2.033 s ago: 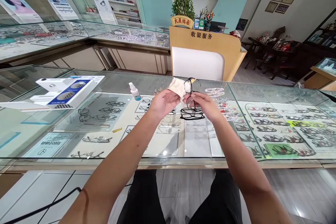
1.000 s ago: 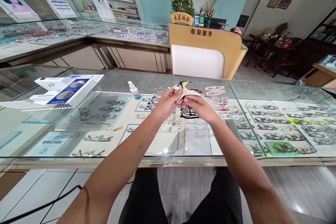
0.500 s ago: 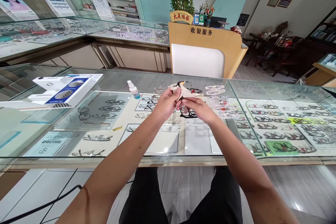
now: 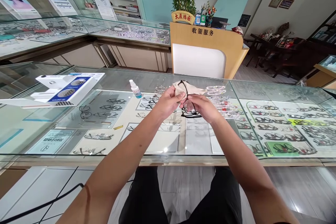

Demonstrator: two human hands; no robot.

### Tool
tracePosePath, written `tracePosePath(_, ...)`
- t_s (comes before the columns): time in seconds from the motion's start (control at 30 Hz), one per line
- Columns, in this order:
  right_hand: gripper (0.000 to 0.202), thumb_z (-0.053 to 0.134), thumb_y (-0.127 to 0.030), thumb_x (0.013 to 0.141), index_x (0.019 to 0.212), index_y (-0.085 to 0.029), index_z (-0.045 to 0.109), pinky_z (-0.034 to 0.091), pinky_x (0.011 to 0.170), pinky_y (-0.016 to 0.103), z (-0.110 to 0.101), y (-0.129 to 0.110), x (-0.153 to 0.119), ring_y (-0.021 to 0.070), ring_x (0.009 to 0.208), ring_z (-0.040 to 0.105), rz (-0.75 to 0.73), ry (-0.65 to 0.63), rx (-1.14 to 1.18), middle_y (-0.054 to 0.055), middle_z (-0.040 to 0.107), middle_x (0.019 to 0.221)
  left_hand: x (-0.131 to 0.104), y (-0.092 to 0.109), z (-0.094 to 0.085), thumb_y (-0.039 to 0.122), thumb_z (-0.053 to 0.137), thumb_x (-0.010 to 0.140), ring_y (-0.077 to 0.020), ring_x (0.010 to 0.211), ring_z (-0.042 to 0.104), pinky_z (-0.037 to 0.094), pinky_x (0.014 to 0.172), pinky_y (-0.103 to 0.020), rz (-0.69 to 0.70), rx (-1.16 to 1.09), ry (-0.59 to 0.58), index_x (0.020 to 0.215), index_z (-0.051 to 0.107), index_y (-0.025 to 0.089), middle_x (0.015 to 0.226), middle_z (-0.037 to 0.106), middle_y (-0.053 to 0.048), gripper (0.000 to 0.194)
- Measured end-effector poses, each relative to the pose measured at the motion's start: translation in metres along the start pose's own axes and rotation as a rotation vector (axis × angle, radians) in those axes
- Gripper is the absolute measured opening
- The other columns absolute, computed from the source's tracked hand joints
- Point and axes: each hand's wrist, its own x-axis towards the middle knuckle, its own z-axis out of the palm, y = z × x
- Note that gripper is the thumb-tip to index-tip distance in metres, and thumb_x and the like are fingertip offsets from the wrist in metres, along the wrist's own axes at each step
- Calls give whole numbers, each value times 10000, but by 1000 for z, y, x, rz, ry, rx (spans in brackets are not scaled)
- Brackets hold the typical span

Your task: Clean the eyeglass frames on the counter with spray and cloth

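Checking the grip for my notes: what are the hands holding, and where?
Left hand pinches the cloth around the black glasses; right hand holds their frame. Exact grip point unclear.

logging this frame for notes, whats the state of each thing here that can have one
black glasses: held above the counter, partly wrapped in cloth
cloth: bunched around the frame
left hand: closed on the cloth
right hand: gripping the glasses
spray bottle: upright, capped
glass counter: closed, frames displayed beneath
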Motion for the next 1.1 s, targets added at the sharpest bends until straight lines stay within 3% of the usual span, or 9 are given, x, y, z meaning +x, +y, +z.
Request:
tracePosePath(0.13,400,733,-591,964,992,-208,843,460,767,341,7,4,-1,207,870,609,-16,-30,-81,70,790,968,0,-7,1,657,937,821,-97,441,478,400,453,-226,28,77,67,869,583,211,512,503,80,572)
tracePosePath(0.27,383,708,-566,987,984,-208,845,444,767,340,10,-3,-5,188,826,564,5,-38,-153,58,792,951,1,-7,-1,792,776,905,-118,390,480,392,431,-252,20,127,88,815,594,209,472,506,51,617)
tracePosePath(0.37,375,715,-549,982,968,-199,850,444,757,339,5,-10,-6,179,780,540,17,-35,-111,62,801,932,1,-1,-5,730,784,937,-156,480,588,513,532,-304,-12,68,-25,798,595,202,547,582,9,578)
tracePosePath(0.47,374,749,-549,950,933,-191,853,450,737,334,-1,-11,-4,190,780,566,6,-10,-24,68,780,860,1,3,-6,585,916,875,-165,602,655,574,646,-330,-26,24,-106,853,614,193,676,652,-8,496)
tracePosePath(0.57,360,765,-540,949,943,-190,851,453,743,329,0,-6,-2,202,823,602,-6,-17,-7,71,775,869,1,2,-4,523,991,805,-127,566,596,520,586,-275,5,55,-57,911,602,204,646,610,40,514)
tracePosePath(0.73,392,710,-565,989,997,-194,836,435,732,335,10,2,-2,196,816,571,-25,-51,-109,69,785,927,1,-8,0,744,823,895,-102,395,462,376,431,-232,32,155,55,855,580,212,478,500,73,586)
tracePosePath(0.87,392,701,-566,987,982,-198,834,427,750,341,10,-4,-5,182,784,539,7,-52,-151,63,794,950,1,-6,-2,825,749,902,-134,397,497,408,406,-259,7,132,78,830,602,208,469,502,49,639)
tracePosePath(1.0,391,719,-568,970,953,-196,839,438,754,345,3,-11,-6,194,790,555,14,-26,-89,69,788,906,1,1,-4,721,849,881,-167,528,629,535,530,-304,-20,60,-35,792,597,194,590,620,-11,591)
tracePosePath(1.1,397,757,-581,931,929,-191,832,442,732,346,1,-9,-3,201,770,556,17,-9,-33,71,768,849,0,1,-2,575,974,810,-149,555,630,554,580,-296,7,43,-42,842,594,197,623,624,17,537)
